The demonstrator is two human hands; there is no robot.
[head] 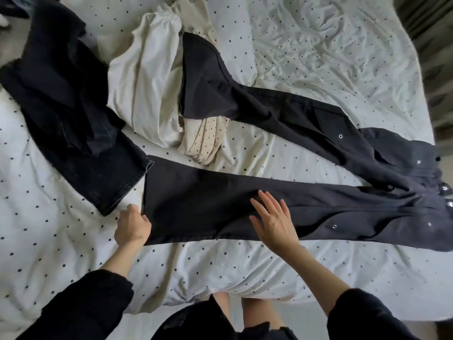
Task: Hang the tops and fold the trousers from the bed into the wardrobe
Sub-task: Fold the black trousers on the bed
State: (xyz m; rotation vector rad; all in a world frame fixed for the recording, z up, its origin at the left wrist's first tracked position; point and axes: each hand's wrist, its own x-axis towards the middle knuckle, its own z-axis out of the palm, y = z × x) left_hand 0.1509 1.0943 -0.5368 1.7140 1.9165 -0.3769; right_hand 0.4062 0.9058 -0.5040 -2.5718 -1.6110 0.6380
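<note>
I'm pinching the near leg's hem of the black trousers (245,200) with my left hand (132,227); my right hand (274,222), spread, is lying flat mid-leg, the leg running rightward across the bed (318,57).

The bed (318,57) wears white bedding with small dark dots. Across it lie black trousers (245,207) with silver eyelets. Left of them: faded black jeans (73,119); beyond them, a cream top (147,82) and beige dark-dotted cloth (206,141).
</note>
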